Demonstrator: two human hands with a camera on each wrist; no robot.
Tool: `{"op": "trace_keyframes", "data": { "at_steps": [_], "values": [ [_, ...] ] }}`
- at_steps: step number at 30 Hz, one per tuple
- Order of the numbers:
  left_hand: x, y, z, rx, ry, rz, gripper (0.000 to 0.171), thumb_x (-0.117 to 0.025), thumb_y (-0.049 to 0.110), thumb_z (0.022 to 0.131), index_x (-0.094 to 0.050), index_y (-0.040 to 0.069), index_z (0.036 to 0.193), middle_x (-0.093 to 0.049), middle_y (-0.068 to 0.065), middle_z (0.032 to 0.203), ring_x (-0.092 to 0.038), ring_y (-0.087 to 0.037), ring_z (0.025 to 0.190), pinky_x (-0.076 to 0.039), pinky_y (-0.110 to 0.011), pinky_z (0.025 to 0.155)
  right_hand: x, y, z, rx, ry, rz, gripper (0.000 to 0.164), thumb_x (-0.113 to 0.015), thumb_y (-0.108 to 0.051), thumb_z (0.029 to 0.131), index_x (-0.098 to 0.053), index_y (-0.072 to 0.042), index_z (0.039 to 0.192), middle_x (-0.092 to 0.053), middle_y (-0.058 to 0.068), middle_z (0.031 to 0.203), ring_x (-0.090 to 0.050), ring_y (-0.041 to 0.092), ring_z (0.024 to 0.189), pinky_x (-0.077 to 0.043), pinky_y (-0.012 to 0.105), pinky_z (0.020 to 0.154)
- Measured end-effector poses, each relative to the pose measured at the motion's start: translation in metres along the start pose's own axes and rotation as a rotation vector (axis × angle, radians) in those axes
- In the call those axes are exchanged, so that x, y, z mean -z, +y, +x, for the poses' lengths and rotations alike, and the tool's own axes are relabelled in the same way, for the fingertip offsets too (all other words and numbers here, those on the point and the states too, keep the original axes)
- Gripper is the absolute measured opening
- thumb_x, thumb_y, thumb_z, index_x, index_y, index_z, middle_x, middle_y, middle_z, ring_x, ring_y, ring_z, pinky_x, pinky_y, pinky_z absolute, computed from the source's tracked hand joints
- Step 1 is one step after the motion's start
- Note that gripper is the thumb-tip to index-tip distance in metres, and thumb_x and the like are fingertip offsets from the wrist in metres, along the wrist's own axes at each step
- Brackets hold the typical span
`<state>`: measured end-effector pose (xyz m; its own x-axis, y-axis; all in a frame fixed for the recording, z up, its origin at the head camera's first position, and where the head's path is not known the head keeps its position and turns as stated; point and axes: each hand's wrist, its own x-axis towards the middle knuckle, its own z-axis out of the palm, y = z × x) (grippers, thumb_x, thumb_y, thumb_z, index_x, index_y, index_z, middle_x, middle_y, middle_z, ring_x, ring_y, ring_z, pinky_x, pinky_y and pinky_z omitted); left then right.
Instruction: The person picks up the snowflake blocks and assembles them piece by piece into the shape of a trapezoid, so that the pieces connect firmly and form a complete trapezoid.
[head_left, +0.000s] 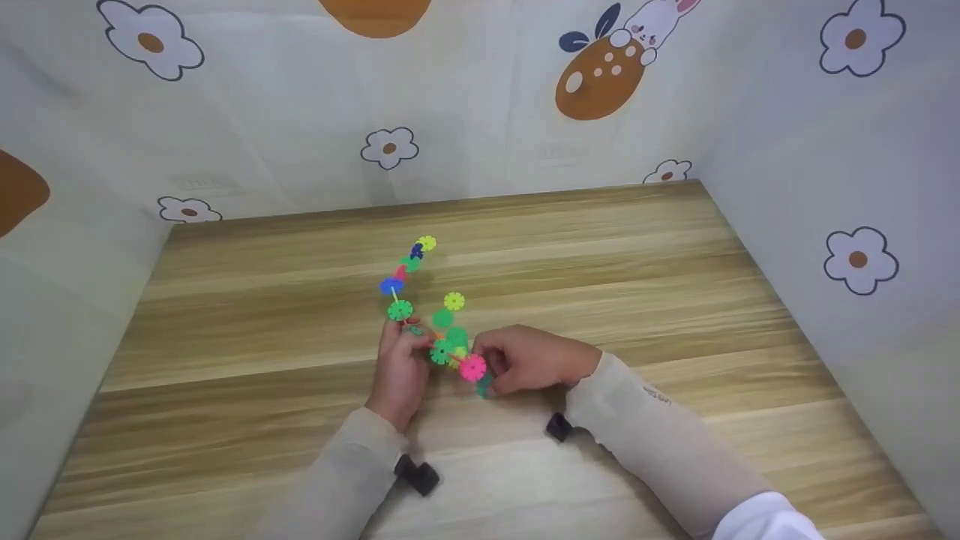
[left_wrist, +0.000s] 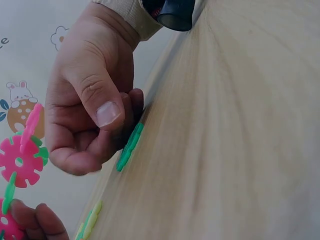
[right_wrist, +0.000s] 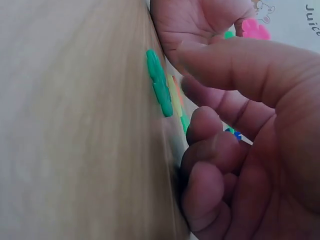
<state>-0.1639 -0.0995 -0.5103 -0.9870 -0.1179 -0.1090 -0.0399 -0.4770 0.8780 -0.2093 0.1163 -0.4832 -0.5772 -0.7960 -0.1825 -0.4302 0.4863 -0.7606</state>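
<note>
In the head view my left hand holds a chain of interlocking plastic discs. Its far arm runs up past a green disc to a yellow end; a pink disc sits at the near end. My left fingers touch a pink disc in the left wrist view. My right hand, thumb and index finger apart, is close beside a flat green disc on the table. Nothing shows pinched between them; contact with that disc is unclear.
Loose discs lie beyond the hands on the wooden table, among them a yellow one and a green one. Patterned cloth walls border the table at the back and sides. Black wrist cameras are strapped beneath both sleeves.
</note>
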Motion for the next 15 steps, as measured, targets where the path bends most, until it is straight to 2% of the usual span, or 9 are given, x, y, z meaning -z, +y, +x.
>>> {"op": "trace_keyframes", "data": {
  "at_steps": [4,10,13,15],
  "values": [
    [0.0,0.0,0.001,0.008,-0.02,0.012,0.027,-0.041,-0.001,0.091,-0.036,0.007,0.117,-0.038,-0.003,0.097,-0.045,-0.015,0.093,-0.044,-0.027,0.092,-0.001,-0.003,0.0,-0.012,-0.001,-0.075,0.021,-0.081,-0.004,0.082,-0.067,-0.013,0.094,-0.051,-0.011,0.07,-0.048,0.006,0.067,-0.041,0.024,0.061],
    [0.0,0.0,0.0,0.018,-0.03,0.041,0.024,-0.04,-0.001,0.092,-0.036,0.009,0.113,-0.035,-0.002,0.103,-0.045,-0.014,0.094,-0.042,-0.027,0.094,-0.001,-0.005,0.001,-0.037,-0.015,-0.086,0.022,-0.082,-0.003,0.08,-0.067,-0.015,0.092,-0.056,-0.01,0.078,-0.05,0.008,0.074,-0.044,0.025,0.068],
    [0.0,0.0,0.0,0.018,-0.031,0.051,0.023,-0.041,0.0,0.092,-0.038,0.009,0.113,-0.037,-0.003,0.102,-0.046,-0.015,0.094,-0.042,-0.027,0.093,0.0,0.002,0.002,-0.029,-0.006,0.016,0.02,-0.078,-0.001,0.082,-0.066,-0.012,0.094,-0.06,-0.009,0.079,-0.053,0.008,0.074,-0.046,0.024,0.068],
    [0.0,0.0,0.0,0.017,-0.04,0.061,0.024,-0.041,0.0,0.091,-0.038,0.008,0.113,-0.039,-0.002,0.1,-0.047,-0.014,0.093,-0.042,-0.027,0.092,0.0,0.008,0.004,-0.036,0.02,0.176,0.017,-0.071,0.003,0.084,-0.065,-0.008,0.095,-0.059,-0.006,0.076,-0.053,0.009,0.069,-0.046,0.024,0.064]
  ]
}}
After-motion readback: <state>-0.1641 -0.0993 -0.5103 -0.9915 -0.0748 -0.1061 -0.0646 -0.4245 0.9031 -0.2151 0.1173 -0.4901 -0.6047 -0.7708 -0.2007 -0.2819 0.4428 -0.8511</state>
